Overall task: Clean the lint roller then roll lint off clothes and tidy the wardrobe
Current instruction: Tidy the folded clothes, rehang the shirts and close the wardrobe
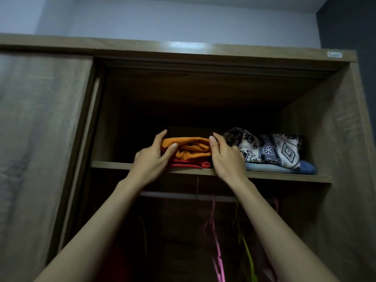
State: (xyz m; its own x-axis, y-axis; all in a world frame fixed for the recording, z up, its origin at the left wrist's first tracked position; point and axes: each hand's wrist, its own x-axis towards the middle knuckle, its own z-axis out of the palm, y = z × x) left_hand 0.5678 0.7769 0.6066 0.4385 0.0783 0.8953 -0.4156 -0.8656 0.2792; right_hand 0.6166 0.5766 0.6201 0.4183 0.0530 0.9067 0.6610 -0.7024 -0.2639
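Observation:
A folded orange garment (191,148) lies on a folded red one (189,164) on the wardrobe's top shelf (109,165). My left hand (151,157) grips the orange garment's left end, fingers over the top and thumb against its front. My right hand (224,157) holds the stack's right end, with its fingers over the top edge. No lint roller is in view.
A black-and-white patterned cloth (270,149) sits on pale blue folded clothes (284,167) at the shelf's right. Below the shelf a rail (179,195) carries pink (216,243) and green hangers (247,253). A sliding door (40,139) covers the wardrobe's left half.

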